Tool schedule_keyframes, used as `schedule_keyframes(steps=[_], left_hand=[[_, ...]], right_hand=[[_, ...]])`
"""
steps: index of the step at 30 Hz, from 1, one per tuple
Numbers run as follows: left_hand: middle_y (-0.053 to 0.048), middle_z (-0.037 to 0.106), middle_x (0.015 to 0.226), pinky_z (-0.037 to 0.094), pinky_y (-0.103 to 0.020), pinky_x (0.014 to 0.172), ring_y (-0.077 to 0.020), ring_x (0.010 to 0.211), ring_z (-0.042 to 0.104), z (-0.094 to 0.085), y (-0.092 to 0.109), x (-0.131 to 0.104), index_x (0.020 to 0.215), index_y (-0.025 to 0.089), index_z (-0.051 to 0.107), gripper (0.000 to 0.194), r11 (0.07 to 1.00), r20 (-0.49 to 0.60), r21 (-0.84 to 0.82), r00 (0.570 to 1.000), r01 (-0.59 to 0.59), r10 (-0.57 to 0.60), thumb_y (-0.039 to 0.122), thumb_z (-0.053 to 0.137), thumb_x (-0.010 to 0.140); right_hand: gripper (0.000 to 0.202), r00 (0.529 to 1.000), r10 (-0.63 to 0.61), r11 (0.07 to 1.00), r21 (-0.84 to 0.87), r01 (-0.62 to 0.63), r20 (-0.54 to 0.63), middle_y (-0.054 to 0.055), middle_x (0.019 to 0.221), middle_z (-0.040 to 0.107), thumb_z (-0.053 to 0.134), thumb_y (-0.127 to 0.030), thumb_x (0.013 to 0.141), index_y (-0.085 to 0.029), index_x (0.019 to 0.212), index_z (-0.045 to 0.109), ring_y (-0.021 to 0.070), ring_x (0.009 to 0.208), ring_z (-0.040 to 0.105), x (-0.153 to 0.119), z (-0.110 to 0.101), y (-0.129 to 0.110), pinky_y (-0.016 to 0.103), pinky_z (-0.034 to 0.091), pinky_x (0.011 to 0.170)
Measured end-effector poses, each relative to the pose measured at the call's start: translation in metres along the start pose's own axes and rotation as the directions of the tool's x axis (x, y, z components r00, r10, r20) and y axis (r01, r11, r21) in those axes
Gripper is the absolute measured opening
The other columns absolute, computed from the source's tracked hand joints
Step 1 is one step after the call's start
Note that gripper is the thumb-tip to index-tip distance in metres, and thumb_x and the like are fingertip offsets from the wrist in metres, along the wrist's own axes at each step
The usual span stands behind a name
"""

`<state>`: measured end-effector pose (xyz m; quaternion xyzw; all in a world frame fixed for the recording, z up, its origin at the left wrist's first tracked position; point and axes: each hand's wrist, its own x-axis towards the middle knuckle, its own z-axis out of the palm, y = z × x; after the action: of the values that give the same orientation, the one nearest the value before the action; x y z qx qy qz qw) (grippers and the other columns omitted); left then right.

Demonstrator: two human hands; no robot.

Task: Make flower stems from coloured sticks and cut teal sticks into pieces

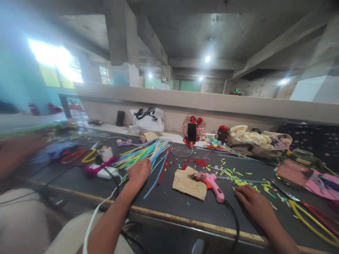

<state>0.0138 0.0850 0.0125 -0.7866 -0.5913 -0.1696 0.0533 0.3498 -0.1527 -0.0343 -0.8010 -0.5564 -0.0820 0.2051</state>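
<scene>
My left hand (140, 172) is closed over the near end of a loose bundle of long thin coloured strips (132, 155), mostly blue, yellow and green; its fingertips are hidden. A dark red strip (164, 167) lies just right of it. My right hand (253, 201) rests palm down on the dark table, fingers stretched out and holding nothing, beside scattered yellow-green cut bits (239, 182). Between my hands, a pink hot glue gun (215, 187) lies with its nozzle on a tan folded cloth or paper (185, 185).
A power strip (106, 171) with cables lies left of my left arm. Scissors with yellow handles (307, 218) are at the right, near a glass jar (293, 169). A phone (191, 132) stands at the back. Another person's blurred arm (21, 153) reaches in from the left.
</scene>
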Motion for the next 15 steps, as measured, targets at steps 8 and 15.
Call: schedule_keyframes(steps=[8,15], left_hand=[[-0.014,0.065,0.082,0.042,-0.036,0.062,-0.0299,0.079,0.059,-0.0012,0.0028,-0.0031,0.084,0.016,0.060,0.036,1.000,0.030,-0.016,0.999,-0.024,0.024,0.043,0.039,0.071],[-0.013,0.065,0.085,0.041,-0.034,0.065,-0.0270,0.083,0.058,-0.0018,-0.0003,-0.0053,0.084,0.016,0.061,0.030,0.999,0.060,-0.006,0.997,-0.048,0.048,0.028,0.036,0.074]], right_hand=[[0.026,1.000,0.014,0.999,-0.034,-0.015,-0.027,0.003,0.088,0.062,0.039,-0.036,0.077,-0.023,0.081,0.062,0.0165,0.072,0.060,0.0001,-0.0008,-0.0031,0.026,0.044,0.062],[0.026,0.999,0.006,0.999,-0.036,-0.007,-0.038,0.003,0.085,0.062,0.040,-0.035,0.077,-0.023,0.079,0.062,0.0160,0.071,0.060,-0.0011,-0.0018,-0.0051,0.025,0.042,0.060]])
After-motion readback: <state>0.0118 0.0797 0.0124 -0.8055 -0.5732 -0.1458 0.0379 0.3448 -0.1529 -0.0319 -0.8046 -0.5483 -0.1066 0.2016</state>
